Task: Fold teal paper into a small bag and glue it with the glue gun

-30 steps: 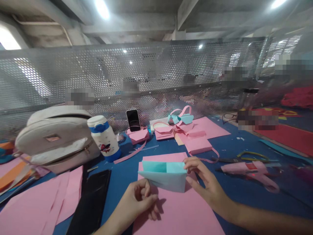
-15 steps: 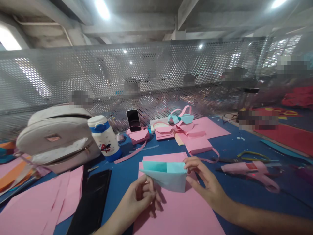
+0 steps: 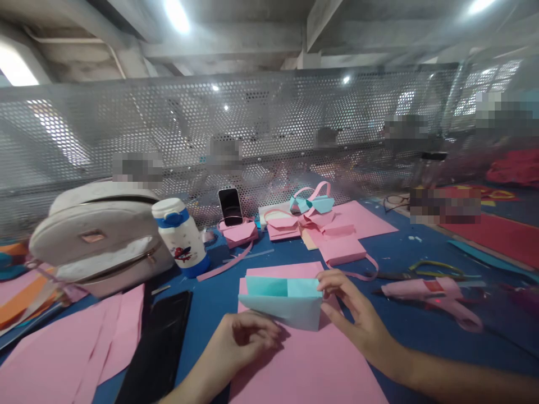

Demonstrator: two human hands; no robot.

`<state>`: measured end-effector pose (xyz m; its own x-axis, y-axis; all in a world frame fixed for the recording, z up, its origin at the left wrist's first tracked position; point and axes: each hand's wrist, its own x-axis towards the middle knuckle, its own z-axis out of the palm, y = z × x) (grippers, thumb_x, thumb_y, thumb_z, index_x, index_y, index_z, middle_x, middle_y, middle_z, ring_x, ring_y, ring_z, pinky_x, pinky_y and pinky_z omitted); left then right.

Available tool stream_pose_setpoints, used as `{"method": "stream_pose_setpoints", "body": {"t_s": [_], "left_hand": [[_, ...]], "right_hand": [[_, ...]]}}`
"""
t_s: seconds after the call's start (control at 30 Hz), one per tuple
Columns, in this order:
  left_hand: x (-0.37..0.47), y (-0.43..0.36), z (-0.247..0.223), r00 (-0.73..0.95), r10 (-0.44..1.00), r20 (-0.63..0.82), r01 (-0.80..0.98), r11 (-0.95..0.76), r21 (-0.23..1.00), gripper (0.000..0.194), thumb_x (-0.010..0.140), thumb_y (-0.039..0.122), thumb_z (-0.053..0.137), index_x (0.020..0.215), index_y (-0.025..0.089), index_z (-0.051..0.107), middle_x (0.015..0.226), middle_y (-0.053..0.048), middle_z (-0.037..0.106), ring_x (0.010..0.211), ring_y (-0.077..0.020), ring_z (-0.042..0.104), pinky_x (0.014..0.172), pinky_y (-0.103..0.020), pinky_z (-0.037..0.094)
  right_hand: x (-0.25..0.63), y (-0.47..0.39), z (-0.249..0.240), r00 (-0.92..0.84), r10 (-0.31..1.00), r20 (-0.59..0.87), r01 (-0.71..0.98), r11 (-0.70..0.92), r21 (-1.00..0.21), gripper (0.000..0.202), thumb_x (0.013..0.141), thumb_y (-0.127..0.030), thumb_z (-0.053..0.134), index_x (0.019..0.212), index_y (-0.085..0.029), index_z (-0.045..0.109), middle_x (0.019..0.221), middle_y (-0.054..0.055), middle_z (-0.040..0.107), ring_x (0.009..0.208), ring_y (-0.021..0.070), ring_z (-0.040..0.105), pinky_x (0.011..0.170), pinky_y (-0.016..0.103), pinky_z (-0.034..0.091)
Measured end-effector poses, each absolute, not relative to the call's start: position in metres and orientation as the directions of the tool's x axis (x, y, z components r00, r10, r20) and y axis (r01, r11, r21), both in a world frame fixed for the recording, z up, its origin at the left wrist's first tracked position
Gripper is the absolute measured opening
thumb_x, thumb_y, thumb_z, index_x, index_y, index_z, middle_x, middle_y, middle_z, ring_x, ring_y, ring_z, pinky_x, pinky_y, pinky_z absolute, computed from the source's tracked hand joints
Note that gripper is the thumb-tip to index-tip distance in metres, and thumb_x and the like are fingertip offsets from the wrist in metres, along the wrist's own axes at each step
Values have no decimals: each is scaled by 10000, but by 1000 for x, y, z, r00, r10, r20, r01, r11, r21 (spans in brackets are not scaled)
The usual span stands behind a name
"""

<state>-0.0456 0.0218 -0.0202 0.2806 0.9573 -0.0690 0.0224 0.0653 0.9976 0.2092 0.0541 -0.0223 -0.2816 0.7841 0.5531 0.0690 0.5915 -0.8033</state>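
A folded light-blue paper pouch (image 3: pixel 290 308) stands with its open top up over a pink paper sheet (image 3: pixel 311 365). My right hand (image 3: pixel 349 314) pinches its right end between thumb and fingers. My left hand (image 3: pixel 248 342) lies just below the pouch's lower left side, fingers loosely bent and thumb apart, with nothing visible in it. Whether its fingertips touch the pouch's bottom edge, I cannot tell. Small pink paper bags (image 3: pixel 240 234) with paper strap handles sit farther back, one topped by a light-blue paper bag (image 3: pixel 318 203).
A pink glue gun (image 3: pixel 429 289) and green-handled scissors (image 3: pixel 438 268) lie on the right. To the left are a water bottle (image 3: pixel 181 241), a pale backpack (image 3: pixel 96 235), a black flat case (image 3: pixel 158 342) and pink sheets (image 3: pixel 63 342). A phone (image 3: pixel 230 206) leans near the perforated metal screen (image 3: pixel 261 123).
My left hand has come away from the pouch's left front edge and dropped lower and slightly right, its fingers drawn closer together. My right hand keeps its pinch.
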Motion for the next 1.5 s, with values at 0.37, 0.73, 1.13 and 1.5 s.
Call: {"method": "stream_pose_setpoints", "body": {"t_s": [0.37, 0.73, 1.13, 1.5], "left_hand": [[-45, 22, -22, 254, 964, -80, -25, 89, 996, 356, 648, 467, 872, 648, 131, 752, 581, -53, 727, 529, -129, 653, 555, -205, 516], [-39, 19, -15, 280, 945, -168, -68, 194, 979, 382, 677, 455, 859, 742, 86, 783, 730, -152, 788, 632, -211, 749, 647, -288, 592], [-38, 18, -21, 280, 942, -184, -163, 235, 958, 516, 624, 480, 894, 633, 171, 481, 538, -113, 739, 456, -236, 729, 383, -214, 531], [-36, 14, -12, 254, 953, -165, -103, 196, 975, 418, 732, 448, 835, 789, 157, 541, 770, -175, 792, 695, -262, 783, 512, -238, 571]], "right_hand": [[209, 54, -20, -272, 784, 558, 77, 596, -800, 185, 930, -182, 547, 1074, -295, 571, 1108, 18, 564, 1018, 168, 567, 880, 250, 455], [210, 52, -20, -267, 787, 557, 88, 595, -799, 160, 926, -190, 551, 1056, -278, 581, 1093, 34, 574, 993, 184, 579, 861, 271, 467], [209, 55, -21, -263, 787, 558, 87, 595, -799, 148, 936, -204, 553, 1065, -272, 581, 1110, 41, 569, 1003, 182, 577, 863, 264, 475], [210, 53, -20, -259, 780, 570, 95, 608, -789, 150, 926, -198, 559, 1055, -269, 588, 1090, 43, 581, 979, 186, 586, 843, 269, 486]]}}
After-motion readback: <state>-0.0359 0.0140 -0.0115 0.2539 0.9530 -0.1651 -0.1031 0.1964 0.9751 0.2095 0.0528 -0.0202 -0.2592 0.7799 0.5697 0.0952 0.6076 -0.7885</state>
